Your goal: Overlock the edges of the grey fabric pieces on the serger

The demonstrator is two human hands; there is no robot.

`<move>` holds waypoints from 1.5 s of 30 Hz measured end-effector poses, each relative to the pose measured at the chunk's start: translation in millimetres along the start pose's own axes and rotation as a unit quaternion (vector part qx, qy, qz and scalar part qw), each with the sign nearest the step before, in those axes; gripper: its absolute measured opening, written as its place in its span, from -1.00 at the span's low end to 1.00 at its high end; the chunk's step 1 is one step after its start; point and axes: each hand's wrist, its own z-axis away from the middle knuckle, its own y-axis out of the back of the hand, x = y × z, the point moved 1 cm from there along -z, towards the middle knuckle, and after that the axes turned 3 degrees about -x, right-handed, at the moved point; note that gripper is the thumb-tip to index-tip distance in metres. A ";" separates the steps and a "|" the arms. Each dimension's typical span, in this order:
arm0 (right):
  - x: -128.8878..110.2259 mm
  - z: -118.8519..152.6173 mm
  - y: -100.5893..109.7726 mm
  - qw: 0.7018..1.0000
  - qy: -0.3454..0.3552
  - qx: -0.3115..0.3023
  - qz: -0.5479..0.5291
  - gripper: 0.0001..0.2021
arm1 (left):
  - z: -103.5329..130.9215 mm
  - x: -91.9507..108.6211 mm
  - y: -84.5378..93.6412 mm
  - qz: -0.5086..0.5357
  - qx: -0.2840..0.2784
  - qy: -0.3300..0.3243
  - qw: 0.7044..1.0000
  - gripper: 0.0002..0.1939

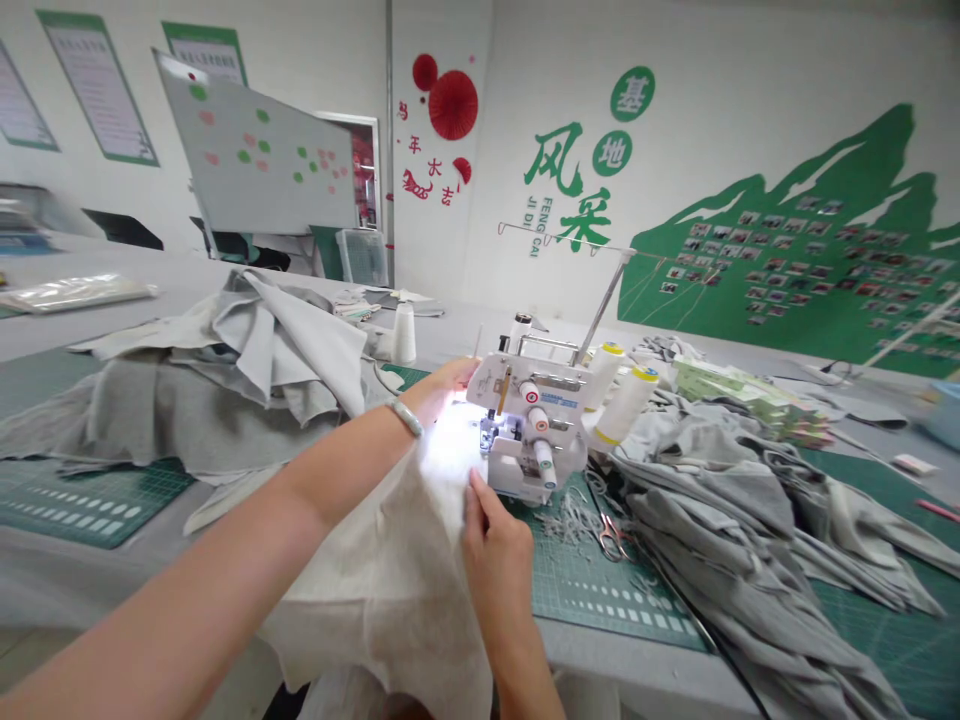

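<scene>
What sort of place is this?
Most likely a sewing workroom: a sewing machine with its lamp lit, tall white thread cones behind it, and a heap of grey fabric beside it.

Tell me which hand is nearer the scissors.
Right. The right hand is on the cloth, left of the scissors; the left hand is farther off, up beside the sewing machine.
</scene>
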 end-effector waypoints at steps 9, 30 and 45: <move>2.3 0.1 1.4 0.998 -0.014 -0.015 -0.061 -0.60 | 75.9 -12.8 5.2 -0.174 0.164 -0.107 0.965 -0.94; 13.2 19.3 -7.7 0.953 -0.027 -0.033 -0.301 -0.61 | 126.4 -39.2 -7.0 -0.483 -0.007 -0.250 0.839 -0.81; 5.1 16.7 2.8 0.961 -0.026 -0.025 -0.276 -0.60 | 140.2 -33.6 -18.4 -0.616 -0.003 -0.215 0.758 -0.69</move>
